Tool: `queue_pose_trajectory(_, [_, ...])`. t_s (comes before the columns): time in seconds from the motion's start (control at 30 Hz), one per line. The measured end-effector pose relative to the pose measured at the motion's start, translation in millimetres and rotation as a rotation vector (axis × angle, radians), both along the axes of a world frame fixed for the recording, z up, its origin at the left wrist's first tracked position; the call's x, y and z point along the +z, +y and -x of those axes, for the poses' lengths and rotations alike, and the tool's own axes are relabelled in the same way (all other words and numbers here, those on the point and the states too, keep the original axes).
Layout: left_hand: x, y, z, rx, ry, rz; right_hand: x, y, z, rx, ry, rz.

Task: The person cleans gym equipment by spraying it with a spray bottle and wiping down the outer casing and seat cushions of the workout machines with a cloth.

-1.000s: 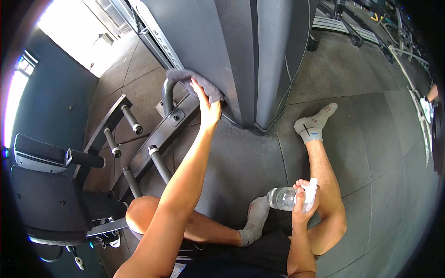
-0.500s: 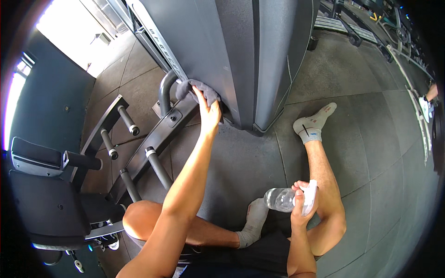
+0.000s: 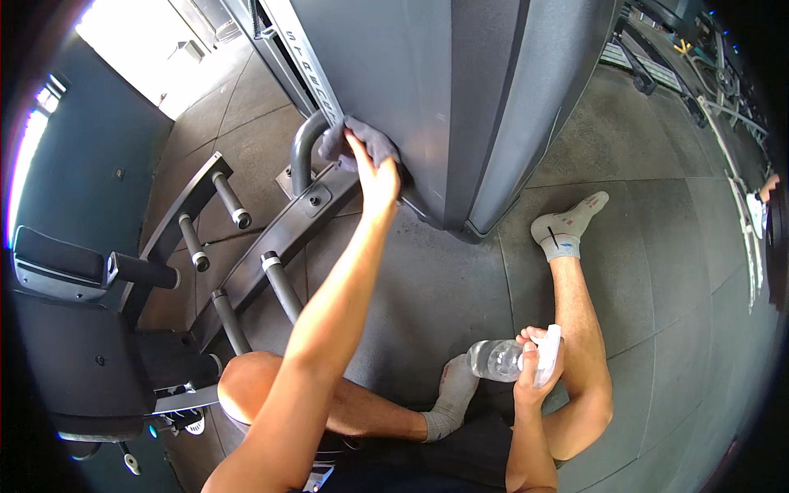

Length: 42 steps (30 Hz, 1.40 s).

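Noted well to the left of the fingers (image 3: pixel 355 141) of the left hand (image 3: pixel 380 181): black pad (image 3: pixel 78 353). Nearer, below and left of those fingers: metal frame (image 3: pixel 283 227) with grey pegs (image 3: pixel 283 287). Just left of them: curved grey bar (image 3: pixel 302 154). Found directly under them: grey cloth (image 3: pixel 379 146), bunched against the lower edge of a grey machine housing (image 3: pixel 386 66). Unable to tell whether pinching the cloth or only pressing it; partly hidden. Farther right and below: clear spray bottle (image 3: pixel 495 360), body pointing left, held at its white head in the curled fingers of the right hand (image 3: pixel 536 370). Above and right of these: light grey sock (image 3: pixel 569 223) on dark floor (image 3: pixel 444 279).
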<state>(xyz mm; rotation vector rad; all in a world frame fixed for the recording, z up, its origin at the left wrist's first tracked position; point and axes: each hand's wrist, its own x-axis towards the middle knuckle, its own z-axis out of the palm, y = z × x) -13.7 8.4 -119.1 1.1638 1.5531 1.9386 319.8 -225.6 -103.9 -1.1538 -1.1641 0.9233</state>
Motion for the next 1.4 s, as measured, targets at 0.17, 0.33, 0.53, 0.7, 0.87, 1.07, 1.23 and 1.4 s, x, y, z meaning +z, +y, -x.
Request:
queue_pose_trajectory(0.17, [84.7,22.2,48.3,-0.057,-0.34,0.055,0.9,-2.0,-7.2,-0.012,-0.065,0.044])
queue_pose_trajectory(0.33, [-16.1,-3.0,31.1,-0.087,-0.053,0.092,-6.7,1.3,6.3,0.004,0.012,0.07])
queue_pose_trajectory(0.53, [94.9,8.2,24.8,-0.105,-0.154,0.042,-2.7,-3.3,-6.5,0.028,-0.07,0.066])
queue_pose_trajectory(0.7, [39.2,-2.1,30.7,-0.099,-0.055,0.073,-2.1,1.4,-1.4,0.016,-0.036,0.037])
queue_pose_trajectory(0.87, [105.3,-7.5,-5.0,-0.112,-0.44,0.113,-0.5,-4.6,-12.6,-0.01,-0.047,0.023])
queue_pose_trajectory(1.07, [61.1,4.0,37.4,-0.127,-0.396,0.043,1.4,-5.2,-2.1,0.005,-0.032,0.04])
queue_pose_trajectory(1.23, [76.4,0.7,0.8,-0.085,-0.595,0.283,-7.1,-5.2,-6.5,-0.01,0.058,-0.012])
queue_pose_trajectory(1.4, [90.3,4.2,23.2,-0.14,-0.451,0.071,2.1,-3.8,-4.3,0.033,-0.058,0.04])
